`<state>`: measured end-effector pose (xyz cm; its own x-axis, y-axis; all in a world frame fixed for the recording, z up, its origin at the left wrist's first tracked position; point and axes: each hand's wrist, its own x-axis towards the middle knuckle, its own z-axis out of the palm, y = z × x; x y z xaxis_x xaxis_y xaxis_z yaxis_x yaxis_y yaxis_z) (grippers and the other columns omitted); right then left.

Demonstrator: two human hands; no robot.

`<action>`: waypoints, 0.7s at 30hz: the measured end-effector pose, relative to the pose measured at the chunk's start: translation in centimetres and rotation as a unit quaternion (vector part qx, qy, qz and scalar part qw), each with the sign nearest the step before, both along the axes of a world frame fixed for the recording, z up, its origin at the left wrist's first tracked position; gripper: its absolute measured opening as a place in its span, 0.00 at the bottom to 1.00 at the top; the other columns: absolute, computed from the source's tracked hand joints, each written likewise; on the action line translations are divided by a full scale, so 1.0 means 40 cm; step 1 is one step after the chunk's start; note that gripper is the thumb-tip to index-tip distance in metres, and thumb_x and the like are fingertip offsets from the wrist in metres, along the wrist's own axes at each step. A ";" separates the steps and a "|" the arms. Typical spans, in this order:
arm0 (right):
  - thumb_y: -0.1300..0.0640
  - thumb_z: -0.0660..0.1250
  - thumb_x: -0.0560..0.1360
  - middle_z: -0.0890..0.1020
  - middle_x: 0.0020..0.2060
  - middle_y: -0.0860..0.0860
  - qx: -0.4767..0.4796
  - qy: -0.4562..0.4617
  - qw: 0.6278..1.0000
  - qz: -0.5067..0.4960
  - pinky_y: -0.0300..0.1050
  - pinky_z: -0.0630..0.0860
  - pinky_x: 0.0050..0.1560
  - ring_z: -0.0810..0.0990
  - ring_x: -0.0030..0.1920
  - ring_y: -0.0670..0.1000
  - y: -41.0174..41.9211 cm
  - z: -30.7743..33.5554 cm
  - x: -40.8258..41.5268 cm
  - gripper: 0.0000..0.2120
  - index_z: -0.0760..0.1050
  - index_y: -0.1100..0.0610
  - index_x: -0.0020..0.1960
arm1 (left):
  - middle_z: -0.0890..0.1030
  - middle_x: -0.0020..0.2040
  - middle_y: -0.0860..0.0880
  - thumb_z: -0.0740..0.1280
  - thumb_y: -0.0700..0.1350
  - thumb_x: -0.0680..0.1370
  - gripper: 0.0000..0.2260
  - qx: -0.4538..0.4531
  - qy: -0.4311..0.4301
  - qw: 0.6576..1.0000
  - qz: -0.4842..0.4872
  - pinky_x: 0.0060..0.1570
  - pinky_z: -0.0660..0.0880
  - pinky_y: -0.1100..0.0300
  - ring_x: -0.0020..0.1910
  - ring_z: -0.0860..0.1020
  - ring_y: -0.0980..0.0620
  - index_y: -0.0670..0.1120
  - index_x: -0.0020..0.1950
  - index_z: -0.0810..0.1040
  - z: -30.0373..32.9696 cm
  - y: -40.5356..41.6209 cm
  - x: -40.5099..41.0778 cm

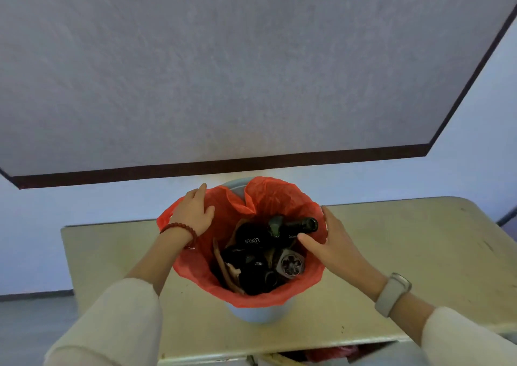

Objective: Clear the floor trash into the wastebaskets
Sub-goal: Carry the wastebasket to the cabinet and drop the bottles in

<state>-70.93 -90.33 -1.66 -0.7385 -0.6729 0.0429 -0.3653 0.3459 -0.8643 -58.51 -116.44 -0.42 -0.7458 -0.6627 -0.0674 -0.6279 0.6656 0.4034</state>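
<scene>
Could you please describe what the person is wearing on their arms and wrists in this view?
Both arms wear loose, cream-coloured long sleeves, pushed up so the forearms are bare. The left hand has a bracelet of small dark red beads around its wrist. The right hand has a watch with a pale grey band on its wrist. No gloves or rings are visible on the fingers.
</scene>
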 end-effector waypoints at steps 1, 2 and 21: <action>0.52 0.69 0.71 0.77 0.52 0.44 0.009 -0.008 1.000 -0.009 0.38 0.75 0.54 0.75 0.57 0.47 -0.005 -0.007 0.010 0.19 0.69 0.49 0.60 | 0.64 0.70 0.38 0.60 0.46 0.78 0.27 0.010 -0.011 1.000 -0.005 0.65 0.65 0.51 0.68 0.67 0.41 0.44 0.74 0.54 -0.008 -0.007 -0.011; 0.51 0.68 0.71 0.78 0.53 0.46 0.023 -0.014 0.999 -0.021 0.47 0.75 0.56 0.75 0.57 0.52 -0.012 -0.013 0.020 0.19 0.68 0.49 0.60 | 0.66 0.69 0.38 0.60 0.46 0.78 0.27 0.013 -0.025 1.000 -0.010 0.63 0.67 0.50 0.65 0.69 0.40 0.45 0.74 0.54 -0.016 -0.012 -0.020; 0.39 0.61 0.67 0.64 0.20 0.47 0.122 -0.042 0.978 -0.166 0.42 0.60 0.27 0.65 0.23 0.49 0.069 0.028 -0.027 0.22 0.58 0.53 0.27 | 0.82 0.52 0.41 0.59 0.43 0.78 0.12 -0.081 0.109 0.991 0.004 0.50 0.73 0.53 0.51 0.78 0.40 0.46 0.60 0.76 -0.004 0.113 0.016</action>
<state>-71.99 -87.56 -0.55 -0.9117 -0.3782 -0.1603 -0.1287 0.6335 -0.7629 -57.88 -111.93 -0.59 -0.7260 -0.6574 0.2018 -0.5428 0.7280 0.4189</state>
